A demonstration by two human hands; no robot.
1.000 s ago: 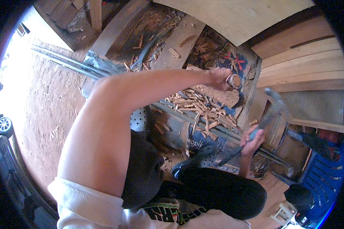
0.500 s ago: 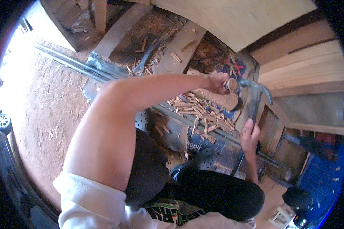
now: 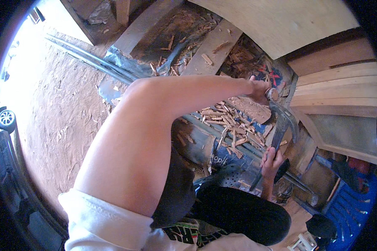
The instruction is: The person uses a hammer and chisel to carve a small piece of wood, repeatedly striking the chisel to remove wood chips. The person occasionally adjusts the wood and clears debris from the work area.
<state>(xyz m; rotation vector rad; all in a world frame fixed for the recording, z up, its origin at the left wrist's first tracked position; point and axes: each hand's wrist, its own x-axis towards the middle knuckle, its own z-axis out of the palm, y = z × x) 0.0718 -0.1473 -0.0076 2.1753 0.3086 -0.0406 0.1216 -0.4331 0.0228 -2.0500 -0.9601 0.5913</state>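
My left hand (image 3: 259, 90) reaches across and is closed round a wooden-handled chisel (image 3: 272, 94). Only the round butt of its handle shows; the blade is hidden below. In my right hand (image 3: 272, 162) is a claw hammer (image 3: 285, 124), gripped partway along its dark handle, its head close by the chisel's butt and its claw curving to the right. Whether hammer and chisel touch, I cannot tell. Beneath the left hand lies a pale wooden piece (image 3: 252, 109), with many split wood chips (image 3: 228, 121) heaped beside it.
Blue-grey pipes (image 3: 88, 60) run along the dirt floor (image 3: 67, 108) on the left. A large pale panel (image 3: 276, 25) stands at the far side, with stacked boards (image 3: 335, 88) on the right. A blue plastic chair (image 3: 349, 209) is at the lower right; a car wheel (image 3: 6, 118) shows at the far left.
The whole view has shifted, so most things sit farther right. The hammer head has dropped nearer to me relative to the chisel's butt, and its handle is angled differently. Both grips stay closed.
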